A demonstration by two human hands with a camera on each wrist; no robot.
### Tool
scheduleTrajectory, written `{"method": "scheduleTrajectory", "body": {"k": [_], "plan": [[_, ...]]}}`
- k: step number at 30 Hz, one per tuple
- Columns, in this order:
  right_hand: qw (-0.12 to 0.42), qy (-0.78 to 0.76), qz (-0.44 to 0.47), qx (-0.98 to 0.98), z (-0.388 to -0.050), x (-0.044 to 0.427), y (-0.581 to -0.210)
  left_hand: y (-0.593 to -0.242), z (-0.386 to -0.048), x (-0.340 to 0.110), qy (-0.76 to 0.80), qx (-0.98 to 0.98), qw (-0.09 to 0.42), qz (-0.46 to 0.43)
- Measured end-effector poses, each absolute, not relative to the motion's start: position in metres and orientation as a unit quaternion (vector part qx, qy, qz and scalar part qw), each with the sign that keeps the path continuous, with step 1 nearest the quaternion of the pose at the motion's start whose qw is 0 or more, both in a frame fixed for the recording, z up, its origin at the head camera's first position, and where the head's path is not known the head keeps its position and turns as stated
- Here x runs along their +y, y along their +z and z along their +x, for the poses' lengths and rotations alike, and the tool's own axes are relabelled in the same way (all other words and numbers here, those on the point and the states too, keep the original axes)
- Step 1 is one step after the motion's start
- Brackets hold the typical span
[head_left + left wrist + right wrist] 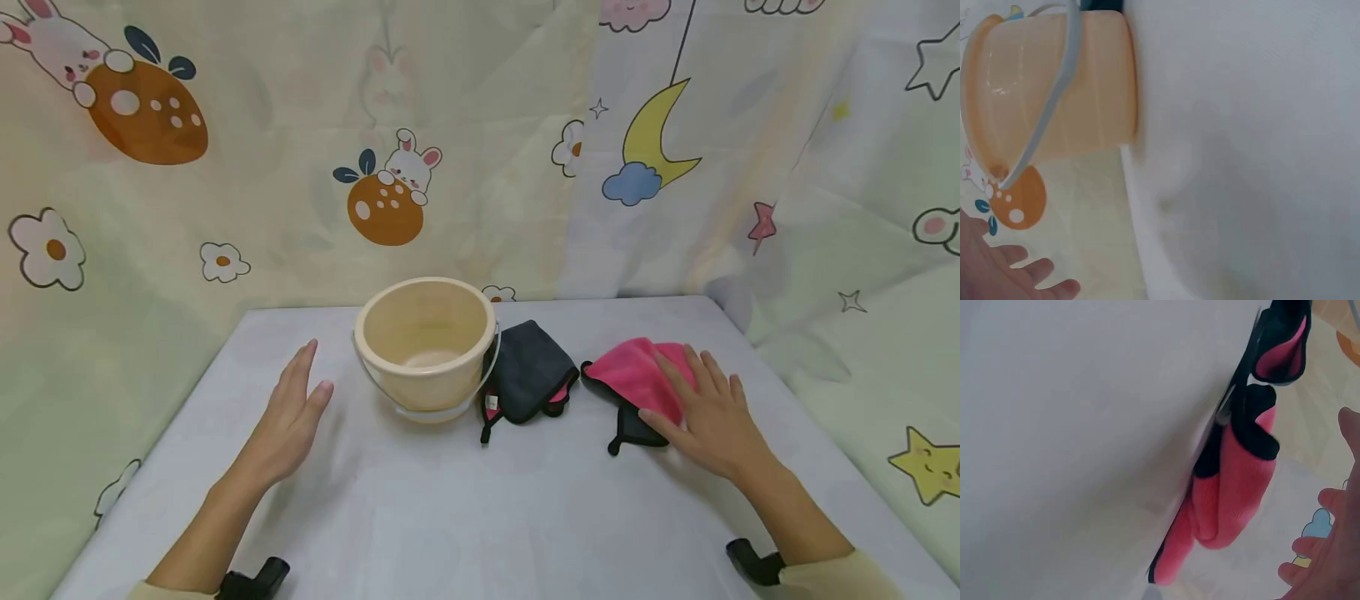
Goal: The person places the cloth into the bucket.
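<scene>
So I've got one crumpled hot-pink fabric cloth (628, 372) with black trim, plus one dark-grey fabric cloth (529, 371), both on one white-covered bench (465, 525), right of one round cream plastic bucket (416, 385). My right hand (708, 423) hovers over the pink one, left hand (287, 429) near the bucket, well apart, both loosely spread.

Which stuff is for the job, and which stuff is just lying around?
Probably for the job:
Pink cloth, near the right fingers
Cream bucket, the thing nearest the left fingers
Dark cloth, beside the bucket

Probably just there:
Patterned backdrop
White table, underneath
Black gadget by the right wrist
</scene>
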State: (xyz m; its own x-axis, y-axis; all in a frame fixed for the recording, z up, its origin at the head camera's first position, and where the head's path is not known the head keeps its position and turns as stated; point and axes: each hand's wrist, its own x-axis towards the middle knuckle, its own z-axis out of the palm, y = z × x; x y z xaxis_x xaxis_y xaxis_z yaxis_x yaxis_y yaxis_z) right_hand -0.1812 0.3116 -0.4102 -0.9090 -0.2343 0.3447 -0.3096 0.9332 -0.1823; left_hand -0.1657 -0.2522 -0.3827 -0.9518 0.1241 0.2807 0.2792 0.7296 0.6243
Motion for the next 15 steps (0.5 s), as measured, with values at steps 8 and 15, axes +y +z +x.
{"method": "scheduleTrajectory", "body": {"k": [8,15], "plan": [[0.189,0.157,0.153,-0.957,-0.191,0.292,-0.405,-0.378,-0.176,-0.243,-0.412,-0.896,0.135,-0.101],[0.24,0.17,0.163,-0.942,-0.196,0.282,-0.408,-0.38,-0.185,-0.237,-0.473,-0.867,0.141,-0.072]]}}
